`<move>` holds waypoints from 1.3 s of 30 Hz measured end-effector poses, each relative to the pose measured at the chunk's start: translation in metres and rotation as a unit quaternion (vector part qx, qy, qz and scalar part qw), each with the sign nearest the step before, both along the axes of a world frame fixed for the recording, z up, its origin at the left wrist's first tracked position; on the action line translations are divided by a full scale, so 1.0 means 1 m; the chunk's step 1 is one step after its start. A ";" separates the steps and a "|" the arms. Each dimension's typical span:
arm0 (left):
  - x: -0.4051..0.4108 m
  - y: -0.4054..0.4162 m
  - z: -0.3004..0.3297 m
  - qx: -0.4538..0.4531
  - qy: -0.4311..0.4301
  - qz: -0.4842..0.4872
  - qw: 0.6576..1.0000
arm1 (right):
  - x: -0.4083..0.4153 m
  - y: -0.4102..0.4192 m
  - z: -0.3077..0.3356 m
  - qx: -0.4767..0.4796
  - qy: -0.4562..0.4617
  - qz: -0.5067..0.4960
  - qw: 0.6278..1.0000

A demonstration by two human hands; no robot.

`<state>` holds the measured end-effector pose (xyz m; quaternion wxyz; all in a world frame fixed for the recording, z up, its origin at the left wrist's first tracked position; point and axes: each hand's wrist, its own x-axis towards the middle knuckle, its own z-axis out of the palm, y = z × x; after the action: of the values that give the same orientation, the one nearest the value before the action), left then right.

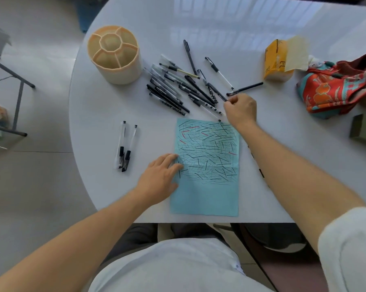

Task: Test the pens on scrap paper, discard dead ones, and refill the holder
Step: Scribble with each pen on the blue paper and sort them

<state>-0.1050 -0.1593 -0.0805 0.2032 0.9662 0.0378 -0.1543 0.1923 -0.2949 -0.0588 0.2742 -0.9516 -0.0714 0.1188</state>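
Beside the pen pile, right hand pinching a black pen; left hand flat, pinning blue scrap paper. Best lifted clear, paper held taut.

- A glossy white table with a rounded left edge fills the scene; pale window reflections lie across its far side.
- Light grey floor tiles spread to the left.
- Grey metal legs of some furniture stand at far left.
- A dark chair seat shows under the table's near edge.
- Soft, even daylight; shadows are faint.
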 end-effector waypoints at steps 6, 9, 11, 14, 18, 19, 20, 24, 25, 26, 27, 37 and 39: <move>0.005 0.006 0.014 -0.117 -0.052 0.058 0.990 | -0.097 -0.074 0.037 0.290 0.144 -0.017 0.946; 0.012 0.002 0.027 -0.179 -0.024 0.069 0.981 | -0.151 -0.101 0.043 0.329 0.203 -0.005 0.922; 0.015 -0.007 0.035 -0.196 0.020 0.027 0.980 | -0.180 -0.110 0.043 0.356 0.227 -0.025 0.906; 0.015 -0.021 0.041 -0.186 0.051 -0.039 0.980 | -0.210 -0.110 0.038 0.410 0.253 -0.083 0.872; 0.008 -0.034 0.044 -0.173 0.066 -0.053 0.981 | -0.238 -0.104 0.029 0.420 0.303 -0.069 0.853; 0.005 -0.036 0.044 -0.165 0.066 -0.051 0.983 | -0.242 -0.103 0.027 0.411 0.308 -0.055 0.856; 0.003 -0.038 0.044 -0.160 0.063 -0.044 0.984 | -0.245 -0.103 0.025 0.404 0.308 -0.045 0.860; -0.008 -0.030 0.039 -0.130 0.014 0.009 0.991 | -0.233 -0.111 0.021 0.409 0.257 -0.166 0.860; -0.014 -0.023 0.035 -0.111 0.004 0.030 0.993 | -0.225 -0.122 0.019 0.409 0.235 -0.211 0.856; -0.020 -0.015 0.032 -0.090 -0.007 0.048 0.995 | -0.217 -0.134 0.017 0.399 0.216 -0.228 0.862; -0.025 -0.008 0.029 -0.071 -0.017 0.053 0.996 | -0.211 -0.144 0.015 0.382 0.206 -0.221 0.873; -0.040 -0.018 0.005 -0.074 -0.066 -0.039 0.994 | -0.251 -0.117 -0.002 0.265 0.117 0.008 0.957; -0.042 -0.018 0.004 -0.077 -0.062 -0.035 0.994 | -0.258 -0.104 -0.004 0.251 0.084 0.052 0.963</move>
<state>-0.1470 -0.1770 -0.0763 0.2735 0.9561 -0.0210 -0.1035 -0.0654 -0.3991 -0.0625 0.5024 -0.8340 -0.1254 0.1904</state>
